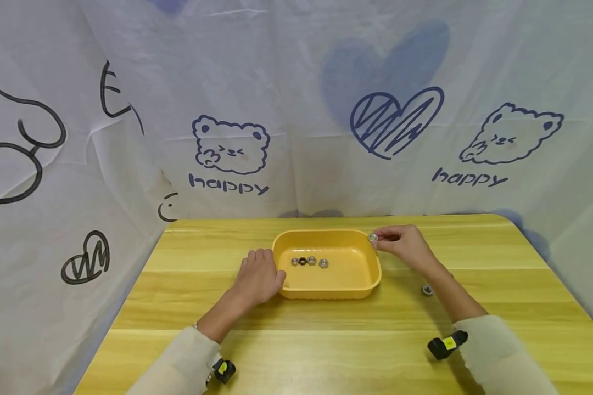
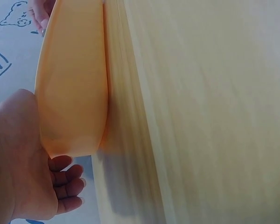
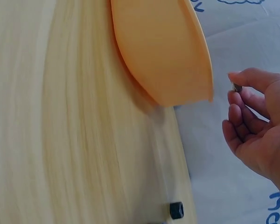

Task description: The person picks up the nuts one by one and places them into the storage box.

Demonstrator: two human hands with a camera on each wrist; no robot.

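Note:
A yellow plastic tray [image 1: 365, 277] sits mid-table and holds several metal nuts [image 1: 310, 261], one of them dark. My left hand [image 1: 259, 276] rests against the tray's left wall [image 2: 70, 93], thumb on the rim, fingers loosely curled beside it. My right hand [image 1: 400, 244] pinches a silver nut [image 1: 373, 237] between thumb and forefinger just over the tray's far right corner. The right wrist view shows that pinched nut [image 3: 237, 87] beside the tray's wall [image 3: 163, 51].
A loose nut [image 1: 427, 290] lies on the wooden table [image 1: 326, 340] near my right forearm; it appears dark in the right wrist view [image 3: 176, 210]. A printed white cloth [image 1: 296, 109] walls in the back and sides. Wrist cameras [image 1: 445, 345] sit on both sleeves.

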